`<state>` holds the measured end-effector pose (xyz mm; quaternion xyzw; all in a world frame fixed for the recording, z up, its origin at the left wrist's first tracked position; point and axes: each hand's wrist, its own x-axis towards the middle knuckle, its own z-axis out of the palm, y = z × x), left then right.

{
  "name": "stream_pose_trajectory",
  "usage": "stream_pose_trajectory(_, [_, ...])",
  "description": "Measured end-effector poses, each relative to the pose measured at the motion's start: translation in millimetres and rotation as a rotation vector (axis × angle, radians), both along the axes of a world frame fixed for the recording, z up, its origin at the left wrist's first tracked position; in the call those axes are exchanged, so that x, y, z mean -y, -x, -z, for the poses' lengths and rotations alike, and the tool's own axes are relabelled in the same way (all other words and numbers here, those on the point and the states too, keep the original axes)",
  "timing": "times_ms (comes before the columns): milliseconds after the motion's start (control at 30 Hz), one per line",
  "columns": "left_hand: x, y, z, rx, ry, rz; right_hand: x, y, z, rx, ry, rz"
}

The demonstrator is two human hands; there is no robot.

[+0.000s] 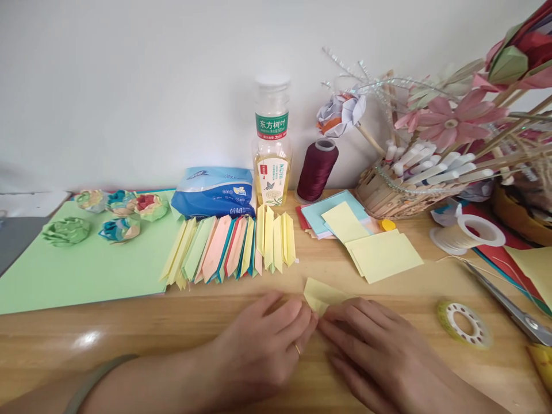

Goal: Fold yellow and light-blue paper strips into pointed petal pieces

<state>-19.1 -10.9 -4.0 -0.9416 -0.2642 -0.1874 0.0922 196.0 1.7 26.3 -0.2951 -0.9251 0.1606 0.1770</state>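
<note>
A small piece of pale yellow paper [323,292] lies on the wooden table between my two hands, and a crease seems to run across it. My left hand [271,339], with a ring on one finger, has its bent fingers pinched at the paper's near left edge. From the other side, my right hand [375,339] grips the paper's lower edge, its fingers covering the right part. The fingertips of both hands almost meet. Just beyond them stands a row of folded paper strips [228,247] in several colours. More yellow paper rectangles [383,253] lie loose behind my right hand.
Several paper flowers [121,229] rest on green sheets [86,276] at left. Behind are a tissue pack [211,192], a tea bottle [272,149] and a dark red thread cone [318,169]. At right are a basket of markers [383,187], tape roll [463,323], scissors [513,305] and white spool [468,233].
</note>
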Motion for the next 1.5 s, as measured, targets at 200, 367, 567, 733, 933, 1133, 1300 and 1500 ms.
stream_pose_trajectory(200, [-4,2,0.6,0.054,0.043,0.04,-1,-10,7.8,-0.172,-0.003,0.116])
stream_pose_trajectory(367, [-12,5,-5.3,0.023,0.064,0.122,-5,-15,19.1,-0.116,0.134,0.414])
stream_pose_trajectory(567, [-14,5,-7.5,-0.022,0.0,0.176,-1,-11,27.8,-0.106,0.14,0.432])
stream_pose_trajectory(733, [-13,3,-4.9,0.0,-0.014,0.191,1,-6,30.7,-0.098,0.12,0.458])
stream_pose_trajectory(933, [-15,0,-3.5,-0.001,-0.046,0.198,2,-1,25.8,-0.11,0.061,0.471])
stream_pose_trajectory(1133, [-15,-2,-4.7,-0.014,-0.047,0.176,4,-5,23.6,-0.113,0.072,0.36])
stream_pose_trajectory(1300, [-15,-3,-5.7,-0.024,-0.023,0.153,4,-9,24.8,-0.091,-0.102,0.25])
stream_pose_trajectory(1500, [-16,-3,-4.5,-0.005,0.001,0.146,8,-15,24.2,-0.032,-0.143,0.136])
